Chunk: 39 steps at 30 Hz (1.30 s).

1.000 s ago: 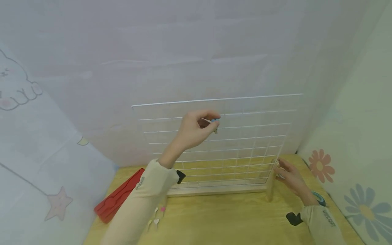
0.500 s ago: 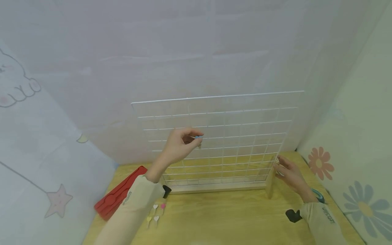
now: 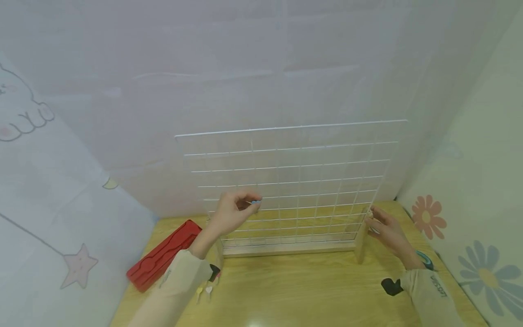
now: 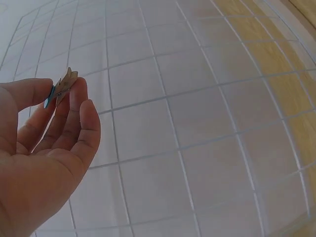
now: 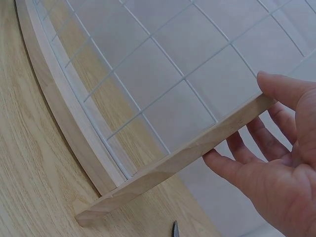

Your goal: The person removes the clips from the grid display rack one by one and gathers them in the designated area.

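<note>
My left hand pinches a small wooden clothespin with a blue decoration between thumb and fingers. It is in front of the left part of a white wire grid, which stands upright in a wooden base. At the grid's right side my right hand grips the wooden side post, thumb on one face and fingers on the other. Below the left sleeve, a yellow heart clothespin and a white heart clothespin lie on the table; a pink one is partly hidden by the sleeve's black tab.
A red tray with shaped hollows lies at the table's left, partly behind the left arm. Near the right wrist is a teal and black object. Printed cloth walls stand behind and at both sides of the wooden table.
My left hand has come down and to the left across the grid, still pinching the blue clothespin. The right hand stays on the post.
</note>
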Motion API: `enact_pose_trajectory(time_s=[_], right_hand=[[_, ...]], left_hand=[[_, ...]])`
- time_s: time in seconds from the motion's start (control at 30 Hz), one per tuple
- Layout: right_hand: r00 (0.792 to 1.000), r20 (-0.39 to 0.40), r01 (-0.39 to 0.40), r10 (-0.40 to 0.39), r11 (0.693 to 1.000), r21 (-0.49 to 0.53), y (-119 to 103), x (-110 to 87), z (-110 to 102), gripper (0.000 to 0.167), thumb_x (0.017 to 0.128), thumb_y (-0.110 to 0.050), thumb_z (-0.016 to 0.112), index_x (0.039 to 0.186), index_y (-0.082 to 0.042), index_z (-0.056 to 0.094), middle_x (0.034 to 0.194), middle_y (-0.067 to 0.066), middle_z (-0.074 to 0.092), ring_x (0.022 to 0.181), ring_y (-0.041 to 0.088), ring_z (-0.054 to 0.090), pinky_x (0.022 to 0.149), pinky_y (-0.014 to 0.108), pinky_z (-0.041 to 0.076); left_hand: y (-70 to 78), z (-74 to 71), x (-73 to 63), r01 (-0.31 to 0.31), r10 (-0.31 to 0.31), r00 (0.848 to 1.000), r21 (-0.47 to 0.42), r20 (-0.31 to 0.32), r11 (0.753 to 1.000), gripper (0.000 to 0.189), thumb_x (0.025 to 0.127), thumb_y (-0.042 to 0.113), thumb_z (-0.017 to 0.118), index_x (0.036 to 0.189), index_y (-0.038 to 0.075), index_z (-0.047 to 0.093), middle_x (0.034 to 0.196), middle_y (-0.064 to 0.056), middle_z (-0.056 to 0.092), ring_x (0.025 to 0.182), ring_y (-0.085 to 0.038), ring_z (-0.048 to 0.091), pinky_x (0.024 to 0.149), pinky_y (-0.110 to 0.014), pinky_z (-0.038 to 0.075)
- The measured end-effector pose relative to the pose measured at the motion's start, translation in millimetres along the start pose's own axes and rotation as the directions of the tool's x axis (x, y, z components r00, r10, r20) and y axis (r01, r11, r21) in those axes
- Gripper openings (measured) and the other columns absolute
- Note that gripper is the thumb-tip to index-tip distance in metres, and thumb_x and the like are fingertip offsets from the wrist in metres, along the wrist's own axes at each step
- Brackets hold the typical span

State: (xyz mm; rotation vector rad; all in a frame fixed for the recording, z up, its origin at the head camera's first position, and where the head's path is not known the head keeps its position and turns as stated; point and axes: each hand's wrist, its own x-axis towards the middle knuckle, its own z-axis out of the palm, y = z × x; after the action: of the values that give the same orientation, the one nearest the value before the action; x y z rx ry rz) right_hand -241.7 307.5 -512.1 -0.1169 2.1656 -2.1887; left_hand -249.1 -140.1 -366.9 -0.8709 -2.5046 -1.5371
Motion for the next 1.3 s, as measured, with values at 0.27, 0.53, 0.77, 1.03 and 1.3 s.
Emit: enact_pose_trajectory(time_s=[0.27, 0.53, 0.77, 1.03, 1.3], right_hand=[[1.0, 0.018, 0.023, -0.023, 1.0, -0.007, -0.8, 0.8, -1.8, 0.075, 0.1, -0.015, 0.053, 0.149, 0.008, 0.002, 0.147, 0.03, 0.016, 0.104, -0.008, 0.053, 0.088, 0.025, 0.049], [1.0, 0.007, 0.028, -0.028, 1.0, 0.008, -0.3, -0.7, -1.1, 0.074, 0.099, -0.014, 0.055, 0.149, 0.01, 0.005, 0.137, 0.017, 0.032, 0.103, -0.003, 0.056, 0.086, 0.024, 0.049], [1.0, 0.013, 0.005, -0.005, 1.0, -0.01, -2.1, -2.1, 0.2, 0.075, 0.1, -0.016, 0.053, 0.149, 0.008, 0.003, 0.145, 0.03, 0.013, 0.103, -0.006, 0.054, 0.089, 0.027, 0.049], [0.999, 0.032, 0.013, -0.012, 0.999, -0.037, 0.2, -2.0, -0.8, 0.076, 0.1, -0.019, 0.053, 0.15, 0.008, 0.002, 0.145, 0.03, 0.014, 0.104, -0.006, 0.053, 0.089, 0.027, 0.048], [1.0, 0.031, -0.002, 0.003, 1.0, -0.007, -0.6, -2.8, -1.6, 0.078, 0.1, -0.019, 0.054, 0.15, 0.007, -0.001, 0.152, 0.033, -0.003, 0.103, -0.01, 0.052, 0.086, 0.022, 0.048]], left_hand=[[-25.3, 1.0, -18.2, 0.074, -0.075, 0.997, 0.053, 0.018, 0.996, 0.015, 0.092, 0.011, 0.065, 0.104, 0.003, 0.07, 0.096, -0.009, 0.071, 0.079, -0.024, 0.069, 0.067, -0.025, 0.053], [-49.6, -1.5, -41.1, 0.129, -0.13, 0.992, 0.031, 0.004, 0.991, 0.016, 0.091, 0.005, 0.064, 0.105, -0.002, 0.069, 0.096, -0.015, 0.07, 0.076, -0.017, 0.068, 0.065, -0.023, 0.053], [-71.4, -5.8, -67.2, 0.181, -0.178, 0.983, 0.077, -0.035, 0.981, 0.014, 0.089, 0.002, 0.066, 0.102, -0.002, 0.07, 0.096, -0.015, 0.07, 0.076, -0.023, 0.069, 0.065, -0.024, 0.054], [-99.7, -11.5, -102.3, 0.274, -0.268, 0.958, 0.051, -0.107, 0.96, 0.013, 0.087, 0.006, 0.07, 0.1, 0.003, 0.07, 0.098, -0.012, 0.07, 0.075, -0.016, 0.068, 0.067, -0.023, 0.054], [-120.5, -16.6, -126.4, 0.36, -0.346, 0.927, 0.087, -0.145, 0.929, 0.011, 0.087, 0.004, 0.069, 0.097, 0.003, 0.07, 0.094, -0.013, 0.07, 0.073, -0.02, 0.07, 0.063, -0.023, 0.053]])
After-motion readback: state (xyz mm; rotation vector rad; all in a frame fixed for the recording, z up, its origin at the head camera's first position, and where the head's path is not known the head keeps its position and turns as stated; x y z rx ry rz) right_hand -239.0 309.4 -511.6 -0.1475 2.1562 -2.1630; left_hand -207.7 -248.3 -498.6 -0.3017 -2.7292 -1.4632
